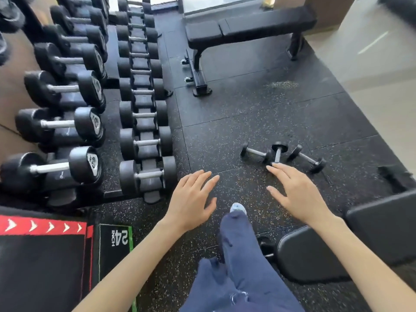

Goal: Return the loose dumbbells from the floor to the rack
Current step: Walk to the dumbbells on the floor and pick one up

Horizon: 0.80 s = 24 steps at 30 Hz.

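Observation:
Three small black dumbbells lie loose on the speckled rubber floor: a left one (pixel 256 152), a middle one (pixel 278 152) and a right one (pixel 306 158). My right hand (pixel 295 192) hovers open, palm down, with its fingertips just short of the middle one. My left hand (pixel 191 199) is open too, palm down, over bare floor further left. The dumbbell rack (pixel 147 145) runs along the left in two tiers, filled with larger black dumbbells.
A flat black bench (pixel 247 30) stands at the back. Another padded bench (pixel 315 253) is close on my right. A black plyo box marked "24 INCH" (pixel 117 239) and a red-striped mat are at lower left. My blue-trousered leg and shoe (pixel 238 209) point forward.

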Available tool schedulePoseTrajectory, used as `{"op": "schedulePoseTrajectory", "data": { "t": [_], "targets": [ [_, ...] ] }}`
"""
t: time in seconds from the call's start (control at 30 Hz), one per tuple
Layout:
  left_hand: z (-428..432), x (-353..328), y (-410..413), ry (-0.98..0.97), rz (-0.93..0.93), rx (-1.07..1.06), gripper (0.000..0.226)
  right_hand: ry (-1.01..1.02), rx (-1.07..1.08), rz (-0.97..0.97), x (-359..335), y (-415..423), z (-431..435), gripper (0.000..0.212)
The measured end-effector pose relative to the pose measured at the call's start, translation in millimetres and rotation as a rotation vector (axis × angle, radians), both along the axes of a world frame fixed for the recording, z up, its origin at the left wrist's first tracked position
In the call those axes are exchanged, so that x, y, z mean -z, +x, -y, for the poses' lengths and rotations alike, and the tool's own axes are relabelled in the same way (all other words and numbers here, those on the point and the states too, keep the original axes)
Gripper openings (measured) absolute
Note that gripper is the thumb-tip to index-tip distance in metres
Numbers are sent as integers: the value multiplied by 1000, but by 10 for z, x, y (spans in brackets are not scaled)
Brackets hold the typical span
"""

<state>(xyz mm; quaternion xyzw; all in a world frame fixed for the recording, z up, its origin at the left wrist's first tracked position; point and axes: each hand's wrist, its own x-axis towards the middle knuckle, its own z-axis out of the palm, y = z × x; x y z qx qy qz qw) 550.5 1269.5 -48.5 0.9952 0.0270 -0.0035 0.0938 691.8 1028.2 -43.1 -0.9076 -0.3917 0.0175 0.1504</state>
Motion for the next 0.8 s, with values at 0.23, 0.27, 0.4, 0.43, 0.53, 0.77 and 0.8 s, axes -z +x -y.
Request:
{"op": "schedulePoseTrajectory", "data": {
  "t": [0.23,0.27,0.4,0.43,0.53,0.77,0.8],
  "targets": [
    [-291,65,1086,26,-41,29,54,0,52,-15,50,1022,-148,48],
    [-311,58,1282,28,-42,39,54,5,65,-14,53,1180,-147,48],
    [-347,-14,2033,38,-28,87,53,5,92,-45,138,1777,-121,48],
    [-360,-19,2193,42,-26,100,53,-3,86,-48,168,1920,-124,49],
    [-430,20,2619,30,-34,132,52,-9,98,-93,249,2286,-142,50],
    [-636,263,3527,38,-109,201,53,-15,156,-185,563,3029,-241,48],
    [-666,332,3668,40,-113,213,53,-16,172,-199,635,3135,-256,47]
  ]
}}
